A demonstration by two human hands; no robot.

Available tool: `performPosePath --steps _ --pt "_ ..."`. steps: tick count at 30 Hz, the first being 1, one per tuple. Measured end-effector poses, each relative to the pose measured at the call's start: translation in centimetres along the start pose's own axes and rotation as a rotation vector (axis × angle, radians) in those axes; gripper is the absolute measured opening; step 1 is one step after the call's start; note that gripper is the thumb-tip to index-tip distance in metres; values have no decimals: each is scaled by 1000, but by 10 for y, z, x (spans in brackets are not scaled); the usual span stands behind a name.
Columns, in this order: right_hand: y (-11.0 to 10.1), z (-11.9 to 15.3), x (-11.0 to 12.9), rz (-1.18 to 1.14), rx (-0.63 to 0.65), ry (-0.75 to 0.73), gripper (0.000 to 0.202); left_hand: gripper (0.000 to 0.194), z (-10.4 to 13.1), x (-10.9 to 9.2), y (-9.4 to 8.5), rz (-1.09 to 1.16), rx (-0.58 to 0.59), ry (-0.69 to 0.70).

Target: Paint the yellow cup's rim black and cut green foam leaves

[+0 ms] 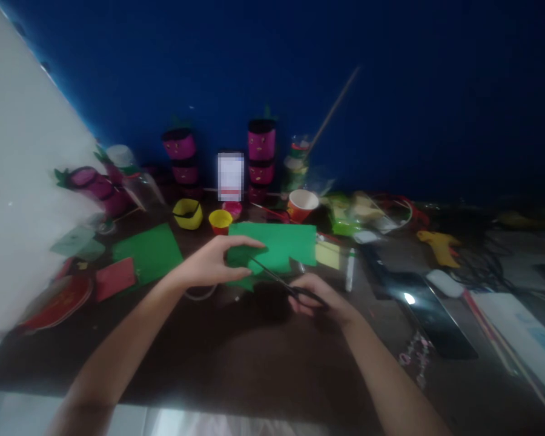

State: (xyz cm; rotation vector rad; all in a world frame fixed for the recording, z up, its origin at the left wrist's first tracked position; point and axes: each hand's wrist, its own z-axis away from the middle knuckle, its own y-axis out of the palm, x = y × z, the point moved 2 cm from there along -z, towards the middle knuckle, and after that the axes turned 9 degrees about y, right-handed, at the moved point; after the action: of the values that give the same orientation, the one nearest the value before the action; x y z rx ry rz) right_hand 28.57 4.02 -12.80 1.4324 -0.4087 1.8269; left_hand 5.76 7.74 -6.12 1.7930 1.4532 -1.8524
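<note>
Green paper (284, 242) looks light, bendy; we'd hold its left edge, our left hand's (209, 260) grip unclear, right hand (331, 295) holding scissors (279, 280) beside it.

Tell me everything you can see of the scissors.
The scissors look slim and dark, with looped handles, their material unclear in the blur. The right hand grips the handles above the dark table. The blades point up and leftward to the lower part of the green sheet, near the left hand. Blur hides how far they are open.
</note>
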Motion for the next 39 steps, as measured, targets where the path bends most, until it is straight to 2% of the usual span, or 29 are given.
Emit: performPosePath --steps 16,18,21,24,26,30,35,39 --pt "-2 -1 -6 4 9 42 44 43 1 0 0 -31 48 -28" --pt "-2 -1 -5 11 7 41 44 45 0 3 0 -10 14 -36" --pt "-2 1 -5 -8 -28 9 44 48 -1 7 1 73 -121 -50" --pt "-3 5 -6 -12 -77 12 42 42 -2 9 3 204 -224 -33" --pt "-3 6 -8 16 -89 28 42 38 -3 9 5 239 -212 -30" --pt "-3 7 -9 43 -138 -2 48 46 -4 6 6 168 -165 -38" --pt "-1 5 -10 73 -113 -24 44 46 -4 5 5 113 -198 -9" --pt "1 4 -8 3 -96 -40 43 44 -4 3 5 74 -232 2"
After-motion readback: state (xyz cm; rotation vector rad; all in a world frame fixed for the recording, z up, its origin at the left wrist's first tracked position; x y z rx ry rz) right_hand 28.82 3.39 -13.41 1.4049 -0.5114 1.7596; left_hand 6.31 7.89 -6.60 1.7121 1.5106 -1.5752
